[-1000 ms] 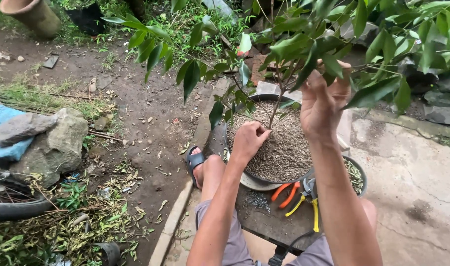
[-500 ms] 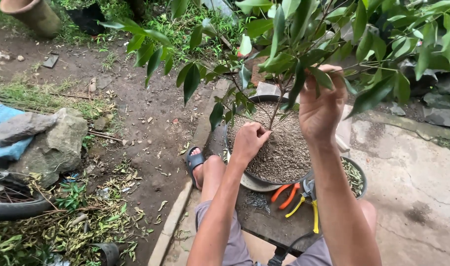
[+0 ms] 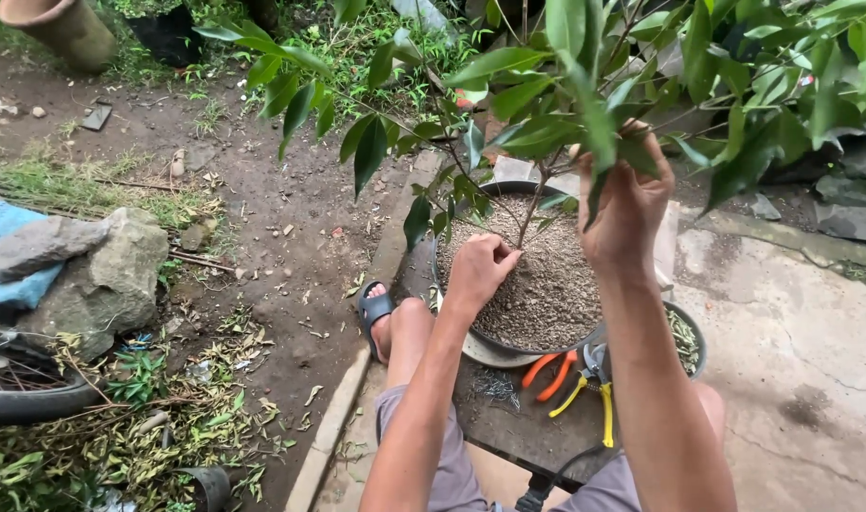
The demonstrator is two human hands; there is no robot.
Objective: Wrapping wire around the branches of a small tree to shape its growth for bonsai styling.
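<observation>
Both hands are up in the small tree (image 3: 546,123); I log them left to right. Left hand (image 3: 482,270): forearm rises from the lower edge of the view, wrist bent down, fingers curled into a narrow pinch at the base of the thin trunk (image 3: 530,213), knuckles just above the gritty soil (image 3: 546,284). From here I cannot tell whether a wire or only the trunk sits in that pinch. Right hand (image 3: 627,204): forearm nearly upright, hand raised higher than the left, fingers closed around a twig among the leaves, thumb side toward the trunk.

The tree stands in a round dark pot (image 3: 494,346) on a low dark table (image 3: 509,427) between my knees. On the table, near the pot rim: orange-handled cutters (image 3: 549,374), then yellow-handled pliers (image 3: 594,403), lying side by side beneath the right forearm. A second round container (image 3: 689,337) of plant scraps sits behind that forearm.

Far left: a large rock (image 3: 101,270) on bare dirt, a blue cloth (image 3: 6,256) beside it. My left foot in a dark sandal (image 3: 374,313) rests at the concrete edge.
</observation>
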